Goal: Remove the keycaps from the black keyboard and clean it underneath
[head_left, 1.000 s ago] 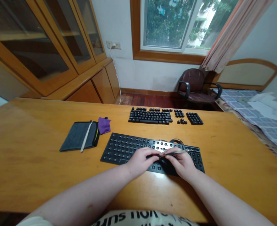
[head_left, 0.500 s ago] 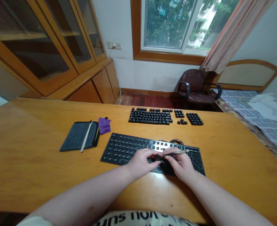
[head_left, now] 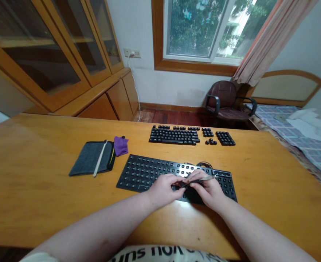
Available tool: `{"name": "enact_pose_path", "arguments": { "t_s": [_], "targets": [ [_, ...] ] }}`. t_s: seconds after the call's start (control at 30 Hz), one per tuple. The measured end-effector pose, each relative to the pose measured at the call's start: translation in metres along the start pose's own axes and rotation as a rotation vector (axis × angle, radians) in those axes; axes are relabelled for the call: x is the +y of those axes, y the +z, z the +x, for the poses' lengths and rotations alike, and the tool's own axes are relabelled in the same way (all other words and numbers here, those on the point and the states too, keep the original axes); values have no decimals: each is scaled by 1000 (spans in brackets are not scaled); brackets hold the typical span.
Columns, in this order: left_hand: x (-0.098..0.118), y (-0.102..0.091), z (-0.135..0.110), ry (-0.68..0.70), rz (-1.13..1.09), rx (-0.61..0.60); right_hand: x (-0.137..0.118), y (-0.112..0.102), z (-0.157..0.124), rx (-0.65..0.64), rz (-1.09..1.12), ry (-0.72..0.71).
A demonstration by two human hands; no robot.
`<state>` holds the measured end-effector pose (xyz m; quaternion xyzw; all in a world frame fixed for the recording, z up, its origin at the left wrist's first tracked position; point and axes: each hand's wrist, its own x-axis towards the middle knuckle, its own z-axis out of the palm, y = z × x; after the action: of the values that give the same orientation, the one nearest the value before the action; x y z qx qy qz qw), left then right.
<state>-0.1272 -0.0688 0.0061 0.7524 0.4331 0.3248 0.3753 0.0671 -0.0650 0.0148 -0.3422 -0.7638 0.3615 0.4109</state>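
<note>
A black keyboard base (head_left: 138,171), its keycaps off and rows of switches showing, lies slightly slanted on the desk in front of me. Over its right half, my left hand (head_left: 165,187) pinches a small black piece (head_left: 181,184), too small to name surely. My right hand (head_left: 208,187) is closed around a thin pair of tweezers (head_left: 204,179), whose dark tips point left at that piece. The silver end of the tweezers sticks out to the right. Both hands almost touch and hide part of the base beneath them.
Removed black keycaps (head_left: 173,135) are laid out in keyboard order along the desk's far edge. To the left are a dark zip pouch (head_left: 85,158) with a pale brush-like stick (head_left: 100,158) on it and a purple cloth (head_left: 121,146). A coiled cable (head_left: 204,165) lies behind the base.
The tweezers have shifted and tilted slightly, with their tips now at the small black piece, which shows more clearly between my left fingers. Everything else stays in place.
</note>
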Motion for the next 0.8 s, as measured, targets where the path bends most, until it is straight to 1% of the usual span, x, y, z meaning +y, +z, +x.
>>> {"name": "enact_pose_path", "arguments": {
  "t_s": [0.13, 0.2, 0.3, 0.5, 0.6, 0.67, 0.8],
  "targets": [
    [1, 0, 0, 2, -4, -3, 2, 1, -1, 2, -15, 104],
    [0, 0, 0, -1, -1, 7, 4, 3, -2, 8, 17, 149],
    [-2, 0, 0, 2, 3, 6, 5, 6, -2, 15, 80, 176],
    [0, -1, 2, -22, -29, -6, 2, 8, 0, 14, 125, 158],
    [-1, -4, 4, -35, -105, -7, 3, 7, -1, 68, 160, 171],
    [-3, -7, 5, -38, -149, -29, 5, 6, -1, 79, 170, 161],
    [-8, -11, 8, -95, -216, -56, 4, 2, 2, 28, 162, 29]
  ]
}}
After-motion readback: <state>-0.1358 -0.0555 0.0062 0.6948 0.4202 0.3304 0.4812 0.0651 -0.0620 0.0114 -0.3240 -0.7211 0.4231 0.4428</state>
